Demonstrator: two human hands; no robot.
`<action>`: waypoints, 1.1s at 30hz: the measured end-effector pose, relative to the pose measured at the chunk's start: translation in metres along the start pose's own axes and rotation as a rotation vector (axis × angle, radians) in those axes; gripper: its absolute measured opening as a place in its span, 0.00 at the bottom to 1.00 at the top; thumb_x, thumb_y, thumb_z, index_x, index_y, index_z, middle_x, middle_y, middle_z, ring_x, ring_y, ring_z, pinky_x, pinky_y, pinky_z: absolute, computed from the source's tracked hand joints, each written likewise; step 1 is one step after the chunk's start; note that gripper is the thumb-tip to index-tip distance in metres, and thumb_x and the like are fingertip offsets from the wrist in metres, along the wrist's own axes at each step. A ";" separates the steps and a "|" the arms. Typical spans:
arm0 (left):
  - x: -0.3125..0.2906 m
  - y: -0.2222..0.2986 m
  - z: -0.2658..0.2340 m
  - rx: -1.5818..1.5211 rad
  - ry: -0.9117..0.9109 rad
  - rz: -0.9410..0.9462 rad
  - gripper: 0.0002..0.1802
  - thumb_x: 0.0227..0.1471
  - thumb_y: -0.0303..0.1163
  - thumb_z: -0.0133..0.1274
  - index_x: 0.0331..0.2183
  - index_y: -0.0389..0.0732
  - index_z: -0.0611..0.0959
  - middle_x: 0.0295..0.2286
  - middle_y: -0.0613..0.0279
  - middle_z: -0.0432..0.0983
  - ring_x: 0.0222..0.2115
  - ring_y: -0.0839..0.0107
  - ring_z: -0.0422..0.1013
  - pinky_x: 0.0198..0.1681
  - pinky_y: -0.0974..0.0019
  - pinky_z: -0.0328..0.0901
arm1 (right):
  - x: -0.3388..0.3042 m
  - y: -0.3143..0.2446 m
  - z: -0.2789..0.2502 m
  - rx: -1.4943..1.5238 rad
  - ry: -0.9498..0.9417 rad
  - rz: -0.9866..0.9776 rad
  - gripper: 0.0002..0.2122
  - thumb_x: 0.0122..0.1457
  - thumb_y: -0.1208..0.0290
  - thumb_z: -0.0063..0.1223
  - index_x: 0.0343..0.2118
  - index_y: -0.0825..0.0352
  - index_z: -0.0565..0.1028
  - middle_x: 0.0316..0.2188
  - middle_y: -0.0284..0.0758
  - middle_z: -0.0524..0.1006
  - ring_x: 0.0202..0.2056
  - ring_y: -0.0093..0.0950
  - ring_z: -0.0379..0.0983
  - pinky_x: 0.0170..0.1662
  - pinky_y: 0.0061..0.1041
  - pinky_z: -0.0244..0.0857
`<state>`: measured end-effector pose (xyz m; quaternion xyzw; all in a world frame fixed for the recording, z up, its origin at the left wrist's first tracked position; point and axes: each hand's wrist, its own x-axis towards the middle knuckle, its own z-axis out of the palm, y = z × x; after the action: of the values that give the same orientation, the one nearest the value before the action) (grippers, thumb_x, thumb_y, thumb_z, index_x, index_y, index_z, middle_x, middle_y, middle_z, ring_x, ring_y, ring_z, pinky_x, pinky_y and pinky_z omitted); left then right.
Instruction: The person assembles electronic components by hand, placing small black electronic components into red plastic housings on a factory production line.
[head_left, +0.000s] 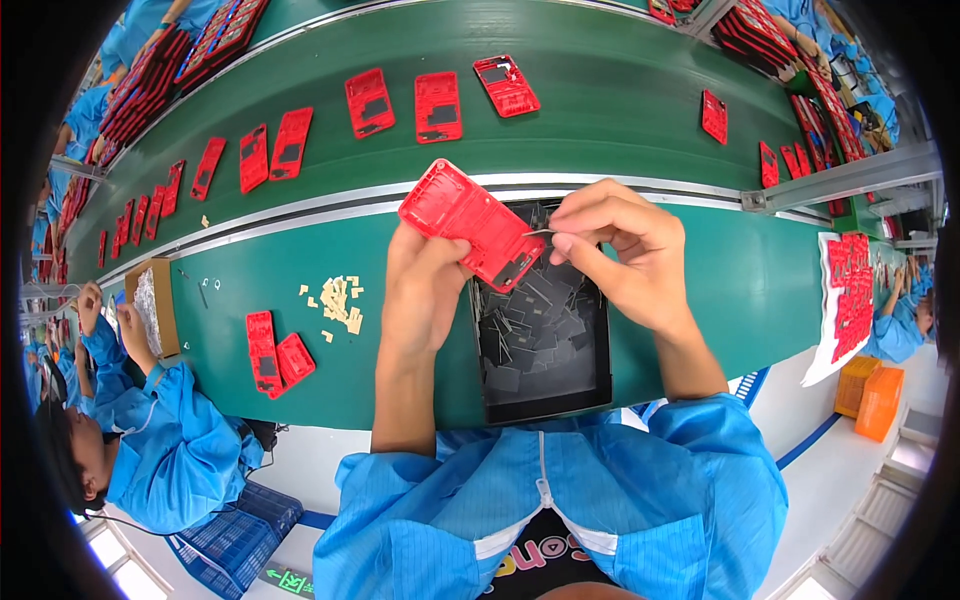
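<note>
Over the black tray [548, 408], a red shell [455, 212] sits tilted in the left hand [425, 275], thumb and fingers closed on it.
The right hand [635, 245] pinches a thin strip [541, 233], too small to identify, at the shell's edge; a slack pinch could drop it among the loose dark sheets [545, 335]. Smooth, ribbed, moulded shell; flat, matte, straight-edged sheets.

Small cream-coloured pieces [340, 305] lie loosely heaped on the green surface [745, 280], left of centre. Farther left stands an open cardboard box [167, 300], near a seated co-worker [185, 445] in a blue smock. Blue plastic crates [240, 535] stand at lower left, a green sign [290, 580] beside them. Two orange bins [880, 404] stand side by side at far right.
</note>
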<state>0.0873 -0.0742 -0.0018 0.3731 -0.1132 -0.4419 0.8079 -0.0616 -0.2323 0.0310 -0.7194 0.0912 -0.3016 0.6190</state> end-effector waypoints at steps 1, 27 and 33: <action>0.000 -0.002 0.000 0.080 0.002 0.037 0.22 0.60 0.20 0.49 0.56 0.32 0.71 0.49 0.49 0.76 0.50 0.63 0.75 0.51 0.60 0.72 | 0.001 -0.004 0.002 0.000 -0.003 -0.001 0.07 0.57 0.88 0.59 0.39 0.75 0.81 0.35 0.39 0.80 0.30 0.25 0.80 0.31 0.19 0.72; -0.004 -0.004 0.014 0.156 -0.008 0.151 0.24 0.61 0.15 0.51 0.59 0.25 0.70 0.48 0.44 0.79 0.48 0.67 0.77 0.52 0.66 0.72 | 0.009 -0.010 0.026 0.119 0.140 0.368 0.05 0.62 0.82 0.60 0.40 0.73 0.79 0.33 0.39 0.84 0.33 0.25 0.84 0.30 0.17 0.73; -0.004 -0.005 0.014 0.169 0.003 0.163 0.25 0.61 0.15 0.51 0.59 0.25 0.70 0.48 0.44 0.79 0.48 0.67 0.77 0.52 0.66 0.72 | 0.007 -0.010 0.032 0.111 0.147 0.376 0.05 0.62 0.81 0.60 0.40 0.72 0.80 0.32 0.37 0.84 0.33 0.22 0.83 0.30 0.16 0.71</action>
<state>0.0746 -0.0798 0.0056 0.4302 -0.1790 -0.3632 0.8068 -0.0405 -0.2070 0.0412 -0.6306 0.2522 -0.2370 0.6946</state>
